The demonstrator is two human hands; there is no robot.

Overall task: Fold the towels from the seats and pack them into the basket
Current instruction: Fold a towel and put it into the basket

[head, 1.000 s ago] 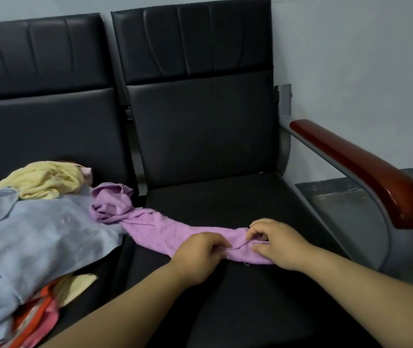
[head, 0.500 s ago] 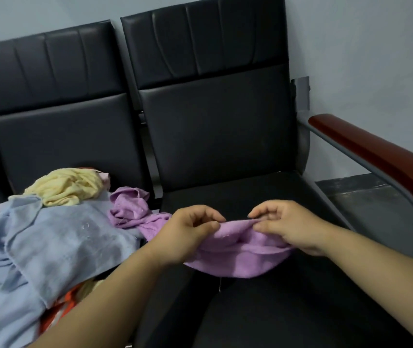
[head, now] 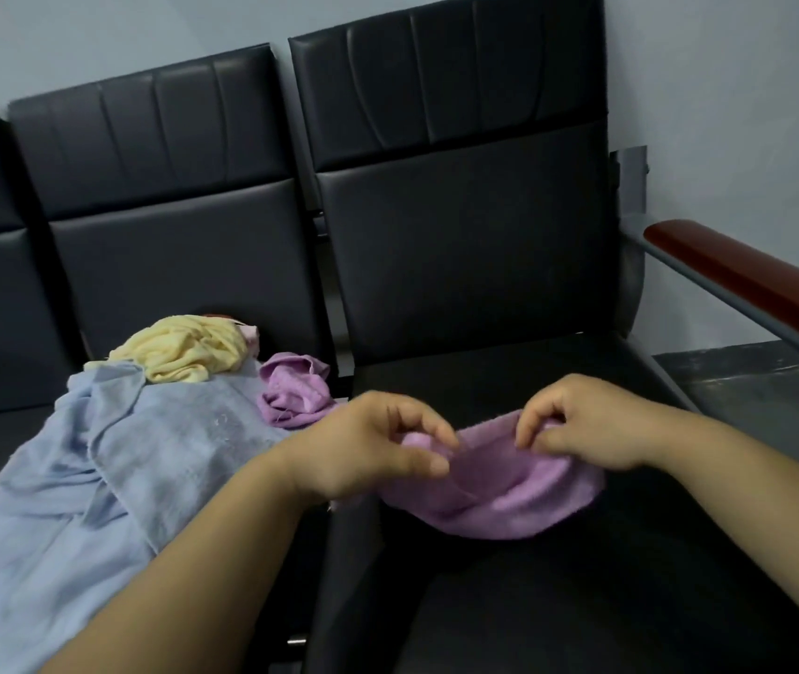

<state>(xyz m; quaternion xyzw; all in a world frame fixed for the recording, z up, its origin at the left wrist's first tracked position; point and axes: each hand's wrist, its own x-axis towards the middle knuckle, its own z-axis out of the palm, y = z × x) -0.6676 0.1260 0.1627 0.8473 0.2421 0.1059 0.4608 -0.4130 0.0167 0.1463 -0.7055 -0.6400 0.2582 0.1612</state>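
A purple towel [head: 499, 488] sags in a loop above the right black seat [head: 533, 600]. My left hand [head: 368, 445] pinches its upper edge at the left. My right hand [head: 582, 425] pinches the same edge at the right. The towel's far end [head: 293, 389] lies bunched on the left seat. A light blue towel [head: 96, 474] is spread over that seat, with a crumpled yellow towel [head: 188, 350] on top at the back. No basket is in view.
A dark red armrest [head: 752, 279] on a grey metal bar borders the right seat. Grey floor [head: 747, 381] shows beyond it. Black backrests [head: 460, 187] stand against a pale wall. A third seat sits at the far left.
Both hands have lifted the purple towel off the right seat and drawn apart along its edge, so it now hangs in a loop. The view has shifted to the left.
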